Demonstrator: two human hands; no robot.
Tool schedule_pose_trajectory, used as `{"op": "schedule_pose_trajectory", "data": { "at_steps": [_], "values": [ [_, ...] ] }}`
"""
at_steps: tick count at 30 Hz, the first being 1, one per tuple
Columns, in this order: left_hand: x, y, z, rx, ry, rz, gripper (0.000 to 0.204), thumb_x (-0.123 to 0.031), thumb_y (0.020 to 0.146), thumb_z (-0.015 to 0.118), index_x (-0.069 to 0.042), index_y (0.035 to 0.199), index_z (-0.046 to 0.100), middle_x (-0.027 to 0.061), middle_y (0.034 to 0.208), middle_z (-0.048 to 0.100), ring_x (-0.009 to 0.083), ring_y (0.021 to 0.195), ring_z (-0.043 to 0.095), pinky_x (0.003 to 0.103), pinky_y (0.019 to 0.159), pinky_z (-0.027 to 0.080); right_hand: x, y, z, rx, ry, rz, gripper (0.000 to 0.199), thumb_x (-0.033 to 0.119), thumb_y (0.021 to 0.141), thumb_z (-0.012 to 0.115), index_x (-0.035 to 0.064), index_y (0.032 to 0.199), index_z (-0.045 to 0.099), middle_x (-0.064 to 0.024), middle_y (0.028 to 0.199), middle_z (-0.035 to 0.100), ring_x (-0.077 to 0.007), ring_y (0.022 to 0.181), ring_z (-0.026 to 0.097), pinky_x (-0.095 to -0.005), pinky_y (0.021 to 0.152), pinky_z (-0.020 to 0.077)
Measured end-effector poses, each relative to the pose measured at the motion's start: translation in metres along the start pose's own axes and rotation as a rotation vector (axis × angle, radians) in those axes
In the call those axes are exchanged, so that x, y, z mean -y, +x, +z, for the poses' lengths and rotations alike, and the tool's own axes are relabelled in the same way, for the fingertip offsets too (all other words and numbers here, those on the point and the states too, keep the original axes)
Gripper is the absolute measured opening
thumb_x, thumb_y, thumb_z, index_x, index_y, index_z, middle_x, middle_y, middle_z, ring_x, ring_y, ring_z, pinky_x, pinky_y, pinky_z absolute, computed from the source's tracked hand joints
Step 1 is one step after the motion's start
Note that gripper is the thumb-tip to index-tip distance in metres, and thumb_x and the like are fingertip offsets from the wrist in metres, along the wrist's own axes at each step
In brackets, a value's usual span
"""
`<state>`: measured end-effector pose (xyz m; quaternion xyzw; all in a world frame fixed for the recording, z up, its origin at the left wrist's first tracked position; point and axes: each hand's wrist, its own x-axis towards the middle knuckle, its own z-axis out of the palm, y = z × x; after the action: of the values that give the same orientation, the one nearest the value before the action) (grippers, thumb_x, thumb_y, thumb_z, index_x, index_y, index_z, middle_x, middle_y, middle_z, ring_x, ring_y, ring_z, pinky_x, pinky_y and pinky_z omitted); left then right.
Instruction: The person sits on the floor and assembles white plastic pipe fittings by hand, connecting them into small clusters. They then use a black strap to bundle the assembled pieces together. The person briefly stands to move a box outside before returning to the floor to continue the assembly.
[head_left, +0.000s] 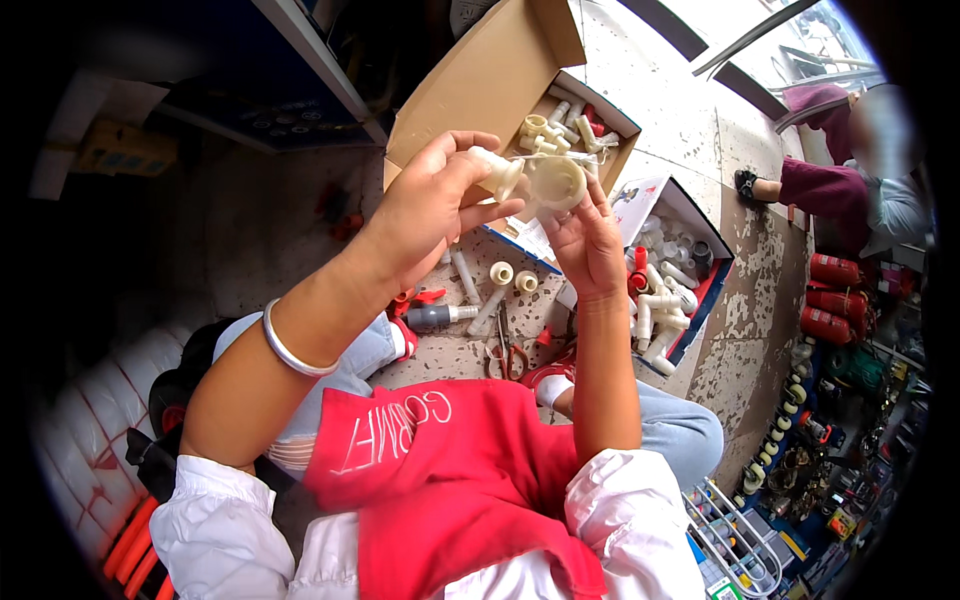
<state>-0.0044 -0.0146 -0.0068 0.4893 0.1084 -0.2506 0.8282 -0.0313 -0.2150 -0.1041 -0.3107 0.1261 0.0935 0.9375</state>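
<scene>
Head: left fingers (490,212) clamp a flared plastic fitting (503,179); right fingers (600,203), a round piece (558,184).

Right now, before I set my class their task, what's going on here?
A person in a red apron holds a pale flared fitting in the left hand and a round cream piece in the right hand. The two pieces are close together; whether they touch is hard to tell. Beyond the hands, an open cardboard box holds more plastic fittings, and a blue-sided box to the right holds mostly white ones. Scissors lie on the floor between the feet.
</scene>
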Motion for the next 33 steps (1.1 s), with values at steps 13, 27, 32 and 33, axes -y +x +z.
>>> {"op": "schedule_pose_trajectory", "data": {
  "at_steps": [13, 27, 32, 33],
  "values": [
    [0.014, -0.035, 0.024, 0.271, 0.939, 0.808, 0.036, -0.016, 0.076, 0.078, -0.003, 0.105, 0.06, 0.0108, 0.092, 0.063, 0.0206, 0.079, 0.063, 0.029, 0.071, 0.052, 0.064, -0.093, 0.049, 0.098, -0.523, 0.002, 0.04, 0.011, 0.087, 0.068, -0.0009, 0.12, 0.05, -0.0112, 0.11, 0.06, -0.0182, 0.099, 0.06, -0.0318, 0.085, 0.0509],
    [0.032, -0.041, 0.027, 0.335, 1.15, 0.815, 0.041, -0.026, 0.085, 0.07, 0.001, 0.106, 0.046, 0.0152, 0.082, 0.062, 0.0288, 0.065, 0.065, 0.034, 0.056, 0.051, 0.057, -0.107, 0.024, 0.104, -0.569, -0.104, 0.038, 0.005, 0.084, 0.07, -0.0019, 0.116, 0.053, -0.0083, 0.108, 0.06, -0.0122, 0.095, 0.059, -0.025, 0.081, 0.0488],
    [0.033, -0.047, 0.031, 0.294, 1.037, 0.615, 0.039, -0.026, 0.089, 0.066, 0.0, 0.107, 0.044, 0.0166, 0.083, 0.063, 0.0266, 0.065, 0.066, 0.032, 0.055, 0.051, 0.052, -0.11, 0.025, 0.075, -0.596, -0.171, 0.036, 0.006, 0.085, 0.068, -0.0024, 0.116, 0.053, -0.0093, 0.108, 0.061, -0.0133, 0.097, 0.059, -0.0255, 0.083, 0.0479],
    [0.034, -0.047, 0.03, 0.289, 1.02, 0.59, 0.039, -0.026, 0.089, 0.066, 0.0, 0.107, 0.043, 0.0162, 0.083, 0.063, 0.0245, 0.065, 0.066, 0.03, 0.056, 0.051, 0.051, -0.11, 0.024, 0.075, -0.592, -0.166, 0.036, 0.007, 0.086, 0.068, -0.0026, 0.117, 0.052, -0.0097, 0.108, 0.061, -0.0139, 0.098, 0.059, -0.0261, 0.084, 0.048]
  ]
}}
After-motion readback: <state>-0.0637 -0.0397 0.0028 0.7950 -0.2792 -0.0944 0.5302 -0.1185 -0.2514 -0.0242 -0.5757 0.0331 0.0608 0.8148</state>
